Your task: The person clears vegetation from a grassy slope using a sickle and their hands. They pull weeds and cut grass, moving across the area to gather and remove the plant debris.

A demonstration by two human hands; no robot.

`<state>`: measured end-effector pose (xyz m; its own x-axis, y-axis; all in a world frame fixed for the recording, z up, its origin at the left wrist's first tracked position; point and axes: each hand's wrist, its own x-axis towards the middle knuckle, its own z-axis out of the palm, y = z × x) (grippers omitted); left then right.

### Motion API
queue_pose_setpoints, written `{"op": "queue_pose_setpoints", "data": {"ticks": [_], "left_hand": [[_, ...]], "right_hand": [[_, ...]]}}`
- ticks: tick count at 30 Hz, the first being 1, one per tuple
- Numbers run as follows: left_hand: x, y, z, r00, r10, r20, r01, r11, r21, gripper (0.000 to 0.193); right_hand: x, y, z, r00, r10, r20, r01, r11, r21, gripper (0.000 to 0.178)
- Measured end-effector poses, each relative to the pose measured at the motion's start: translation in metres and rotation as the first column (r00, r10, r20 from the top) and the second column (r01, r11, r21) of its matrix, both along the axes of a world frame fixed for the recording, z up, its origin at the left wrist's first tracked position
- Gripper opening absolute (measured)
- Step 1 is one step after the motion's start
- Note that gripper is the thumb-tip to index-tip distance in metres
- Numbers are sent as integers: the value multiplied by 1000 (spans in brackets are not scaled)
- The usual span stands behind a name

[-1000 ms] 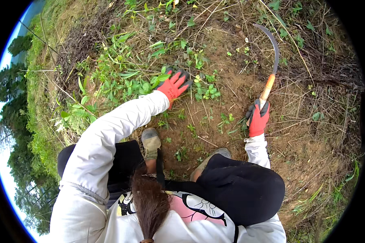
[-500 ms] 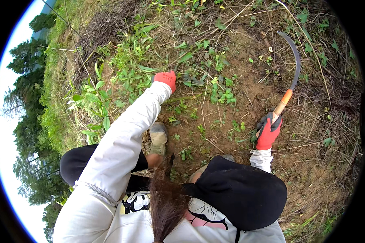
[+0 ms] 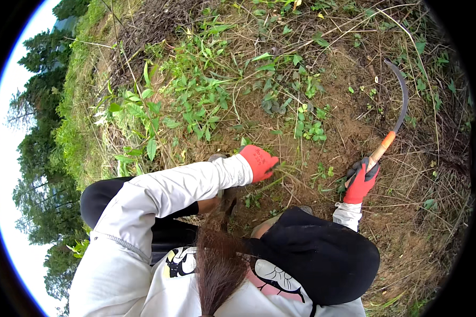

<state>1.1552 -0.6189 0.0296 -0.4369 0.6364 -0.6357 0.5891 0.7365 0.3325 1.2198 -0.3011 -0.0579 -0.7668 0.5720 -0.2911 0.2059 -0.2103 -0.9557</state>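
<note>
Red glove fabric covers the left hand (image 3: pixel 257 163), which I now see near the middle of the frame, closed into a fist and drawn back toward the knees. Thin green strands (image 3: pixel 287 173) trail from its fingertip side; I take them to be gripped, though the fingers are mostly turned from my camera. For the work in hand, I read this as a pull on low growth with the strands brought in close, while the blade plays no part.

A second ago that hand lay spread over the weeds higher up the frame; half a second ago it was balled there, and since then it has dropped lower and to the right. The leafy weeds (image 3: pixel 195 98) above it, upper left of centre, remain rooted as far as I can tell. The left boot (image 3: pixel 217 157), plain to see half a second ago, is now almost hidden behind the white sleeve (image 3: pixel 180 182).

At the right of the frame, the right hand (image 3: pixel 362 181) is wrapped around the handle of the sickle (image 3: pixel 404 98), its curved blade pointing up the frame. Both sit slightly lower and farther right than before, mostly, I judge, because my view has swung.
</note>
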Motion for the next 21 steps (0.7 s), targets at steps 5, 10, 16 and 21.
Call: {"op": "queue_pose_setpoints", "data": {"ticks": [5,10,16,21], "left_hand": [[-106,-90,-6,880,-45,-473,-177,893,-414,54],[-129,-174,-27,631,539,-558,-774,480,-412,84],[-150,-151,-30,609,630,-482,-792,455,-407,52],[-137,-149,-32,592,689,-418,-804,468,-368,52]], "right_hand": [[4,1,-2,1000,-13,-4,13,1000,16,14],[-1,-6,5,1000,-12,17,12,1000,-12,14],[0,-3,6,999,-13,37,13,1000,7,14],[-1,-5,5,1000,-20,20,20,1000,0,14]]}}
